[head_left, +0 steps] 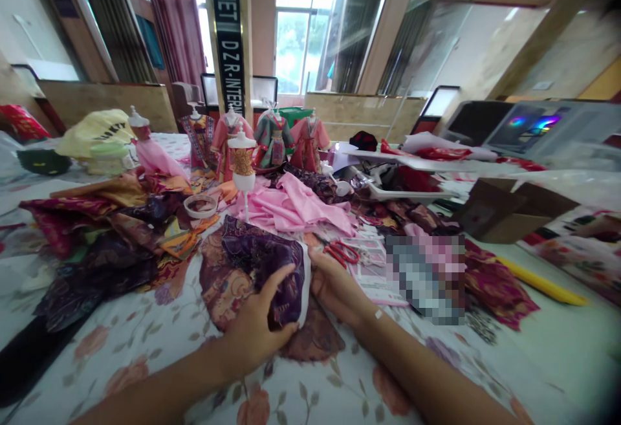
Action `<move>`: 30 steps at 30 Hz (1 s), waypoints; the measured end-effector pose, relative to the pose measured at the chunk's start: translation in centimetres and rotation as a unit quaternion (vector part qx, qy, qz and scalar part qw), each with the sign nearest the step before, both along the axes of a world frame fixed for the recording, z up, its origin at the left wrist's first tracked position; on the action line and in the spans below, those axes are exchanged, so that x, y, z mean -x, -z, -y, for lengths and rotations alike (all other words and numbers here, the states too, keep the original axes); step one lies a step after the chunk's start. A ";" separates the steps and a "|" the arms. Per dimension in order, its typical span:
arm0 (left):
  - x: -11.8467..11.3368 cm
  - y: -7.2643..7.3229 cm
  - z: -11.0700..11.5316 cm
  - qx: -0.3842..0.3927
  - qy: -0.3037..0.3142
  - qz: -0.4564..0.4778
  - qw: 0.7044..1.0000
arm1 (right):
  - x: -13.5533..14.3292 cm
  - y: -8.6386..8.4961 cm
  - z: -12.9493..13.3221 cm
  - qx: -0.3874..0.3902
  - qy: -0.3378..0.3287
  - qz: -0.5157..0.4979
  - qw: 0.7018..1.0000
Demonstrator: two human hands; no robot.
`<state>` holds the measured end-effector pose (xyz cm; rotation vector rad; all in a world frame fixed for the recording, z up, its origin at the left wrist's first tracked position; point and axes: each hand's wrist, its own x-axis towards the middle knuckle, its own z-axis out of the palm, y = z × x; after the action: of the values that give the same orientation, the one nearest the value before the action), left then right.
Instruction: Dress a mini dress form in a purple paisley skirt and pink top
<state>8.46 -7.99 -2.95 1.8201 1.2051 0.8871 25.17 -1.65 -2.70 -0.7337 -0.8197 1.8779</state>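
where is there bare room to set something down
Bare tablecloth shows between the left forearm and right forearm, on the near side of the brown fabric, and left of the left forearm, up to the dark cloth. Farther back is crowded: pink cloth, mannequins. Red scissors lie beside the right hand.

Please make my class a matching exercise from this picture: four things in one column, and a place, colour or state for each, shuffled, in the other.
Things
1. Scissors
2. Box
3. Purple cloth
4. Front mannequin

Descriptions
A. Held between the left hand and the right hand
B. Wearing a gold-patterned band
C. Red-handled
D. Brown, with flaps open

Right pairs: 1-C, 2-D, 3-A, 4-B
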 end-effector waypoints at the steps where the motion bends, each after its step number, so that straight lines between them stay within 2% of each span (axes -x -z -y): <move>1: 0.0 0.0 0.3 0.009 0.032 -0.019 0.999 | -0.1 -0.1 -0.1 0.006 0.006 0.000 1.000; 3: 0.0 -0.1 0.8 0.021 0.075 -0.060 0.995 | -0.3 -0.1 -0.3 0.011 0.014 0.002 1.000; 6: 0.0 -0.3 1.1 0.013 0.103 -0.110 0.988 | -0.2 0.0 -0.3 0.006 0.022 0.009 1.000; 8: 0.0 -0.4 1.1 0.004 0.118 -0.107 0.987 | 0.2 0.2 -0.1 -0.003 0.038 0.013 0.999; 11: 0.1 -0.4 0.9 0.015 0.118 -0.055 0.991 | 0.8 0.3 0.0 -0.014 0.054 0.016 0.998; 15: 0.2 -0.4 0.5 0.025 0.086 0.005 0.996 | 0.9 -0.2 0.0 0.013 0.071 0.023 0.997; 19: 0.3 -0.5 0.2 0.009 0.018 0.054 0.998 | 0.6 -0.3 0.2 0.042 0.035 0.038 0.998; 22: 0.2 -0.4 0.2 0.023 -0.016 0.109 0.994 | 0.8 0.4 0.5 0.015 0.035 0.063 0.997; 25: 0.0 -0.6 0.3 0.053 -0.008 0.160 0.986 | 1.0 0.7 0.3 -0.007 0.050 0.070 0.996; 27: 0.2 -1.0 0.2 0.054 -0.014 0.195 0.979 | 0.8 0.6 -0.1 -0.022 0.035 0.068 0.997; 29: 0.8 -1.6 -0.3 0.033 -0.047 0.244 0.968 | 0.2 0.3 -0.5 -0.059 0.010 0.102 0.993; 30: 1.4 -1.9 -0.8 0.016 -0.074 0.273 0.959 | -0.3 0.1 -0.7 -0.094 -0.003 0.150 0.984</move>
<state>7.08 -7.17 -1.03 1.3376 0.9932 1.3382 25.46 -0.94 -2.80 -0.9078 -1.1721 1.6882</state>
